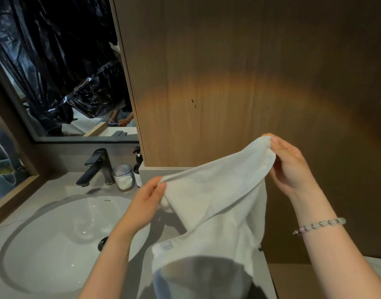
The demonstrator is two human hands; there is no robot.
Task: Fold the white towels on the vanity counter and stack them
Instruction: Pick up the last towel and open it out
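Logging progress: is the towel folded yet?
No. The towel hangs unfolded, pinched at its top edge by the left hand and right hand.

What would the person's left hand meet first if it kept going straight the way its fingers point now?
Apart from the white towel it pinches, the left hand points up and right toward the wooden wall panel behind the counter. That looks first, though depth is unclear.

A dark faucet [96,167] is standing behind the white oval basin [56,240], its spout reaching out over the bowl. A clear glass [123,176] holding something white is sitting just right of it, beside a dark pump bottle [137,167]. Crumpled black plastic [53,61] is showing in the mirror [25,117], and a wood-grain panel [239,72] is filling the right side
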